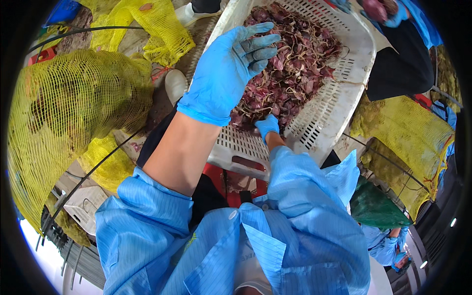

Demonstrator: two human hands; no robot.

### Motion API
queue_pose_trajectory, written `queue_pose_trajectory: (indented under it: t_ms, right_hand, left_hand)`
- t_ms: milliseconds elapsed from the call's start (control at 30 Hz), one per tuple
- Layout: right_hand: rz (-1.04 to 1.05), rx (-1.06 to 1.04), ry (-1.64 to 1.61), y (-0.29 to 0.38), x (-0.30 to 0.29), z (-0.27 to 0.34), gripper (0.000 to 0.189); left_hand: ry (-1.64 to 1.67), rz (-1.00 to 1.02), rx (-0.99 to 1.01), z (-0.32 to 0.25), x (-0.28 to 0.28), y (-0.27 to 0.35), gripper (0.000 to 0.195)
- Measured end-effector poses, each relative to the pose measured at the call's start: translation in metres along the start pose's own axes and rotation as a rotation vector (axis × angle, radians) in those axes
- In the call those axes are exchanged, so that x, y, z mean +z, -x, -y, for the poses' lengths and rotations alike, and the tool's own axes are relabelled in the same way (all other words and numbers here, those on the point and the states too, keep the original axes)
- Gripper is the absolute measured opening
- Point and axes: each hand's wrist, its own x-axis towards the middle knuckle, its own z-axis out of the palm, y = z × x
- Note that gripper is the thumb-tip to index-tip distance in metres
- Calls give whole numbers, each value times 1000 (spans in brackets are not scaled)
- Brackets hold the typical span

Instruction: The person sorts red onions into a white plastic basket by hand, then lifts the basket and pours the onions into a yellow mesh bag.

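My left hand (236, 62), in a blue glove with soiled fingers, is raised over the left side of a white perforated plastic crate (317, 118). Its palm faces right, the fingers are extended, and nothing is in it. A heap of red onions (295, 70) with dry roots and loose skins fills the middle of the crate. At the near end of that heap, my right hand (268, 127) reaches down among the onions, also gloved in blue. Its fingertips are hidden, so I cannot tell whether it grips an onion.
Yellow mesh sacks (81, 96) stand at the left, the nearest one filled. Another yellow mesh sack (405, 125) hangs at the right, above green sheeting (376, 206). Across the crate, a co-worker's gloved hand (396, 16) holds an onion. A white boot (176, 86) is beside the crate.
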Motion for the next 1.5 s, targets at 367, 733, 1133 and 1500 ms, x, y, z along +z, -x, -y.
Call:
queue_pose_trajectory:
  t_ms: [367, 733, 1133, 1500]
  right_hand:
    - [-71, -120, -26, 10, -3, 10, 45]
    - [-20, -265, 66, -105, 11, 30, 39]
    - [372, -252, -345, -80, -15, 18, 35]
    - [522, -215, -1117, 47, -175, 13, 22]
  left_hand:
    - [-28, 60, -21, 8, -2, 2, 41]
    - [-113, 53, 16, 9, 0, 4, 44]
    - [-127, 31, -40, 9, -2, 1, 42]
    - [160, 59, -115, -1, -1, 3, 41]
